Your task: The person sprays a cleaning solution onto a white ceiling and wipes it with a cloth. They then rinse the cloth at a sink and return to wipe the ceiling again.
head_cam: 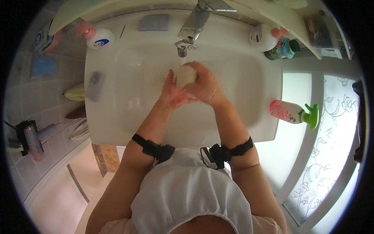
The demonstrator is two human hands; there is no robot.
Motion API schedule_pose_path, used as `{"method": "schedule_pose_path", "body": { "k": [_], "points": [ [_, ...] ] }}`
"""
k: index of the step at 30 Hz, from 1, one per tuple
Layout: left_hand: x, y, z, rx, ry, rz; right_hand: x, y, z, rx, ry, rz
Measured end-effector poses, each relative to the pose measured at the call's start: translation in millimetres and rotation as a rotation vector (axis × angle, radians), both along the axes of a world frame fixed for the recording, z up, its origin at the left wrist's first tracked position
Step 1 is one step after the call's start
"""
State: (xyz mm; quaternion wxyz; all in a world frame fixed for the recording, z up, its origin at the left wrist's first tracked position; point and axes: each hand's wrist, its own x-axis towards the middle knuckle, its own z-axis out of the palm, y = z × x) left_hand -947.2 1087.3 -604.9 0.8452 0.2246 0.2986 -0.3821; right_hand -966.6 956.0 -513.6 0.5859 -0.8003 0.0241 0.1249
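Note:
A white rounded object (186,76), blurred and too unclear to name further, is held over the basin of the white washbasin (140,117). My right hand (206,84) curls around its right side. Just left of the object is my left hand (175,93), its thumb raised and its fingers stretched out under my right hand. Whether the left thumb touches the object cannot be made out. Both hands look wet. Directly beyond them is the nozzle (182,52) of the metal faucet (192,25), with what seems to be water beneath it.
A white pump bottle (100,38) stands back left. Another pump bottle (261,38) and a green-capped bottle (280,49) are back right. The spray bottle (289,112) is by the right rim. Grey cloths (154,22) lie on the ledge; a hair dryer (33,140) hangs left.

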Motion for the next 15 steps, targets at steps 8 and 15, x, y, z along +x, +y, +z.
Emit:
{"method": "schedule_pose_path", "body": {
  "k": [8,15],
  "points": [
    [0,-26,30,0.000,-0.017,0.212,2,31,1,-0.654,-0.158,0.018],
    [13,-24,-13,0.073,0.020,0.332,24,47,-38,-0.162,-0.104,-0.384]
  ]
}}
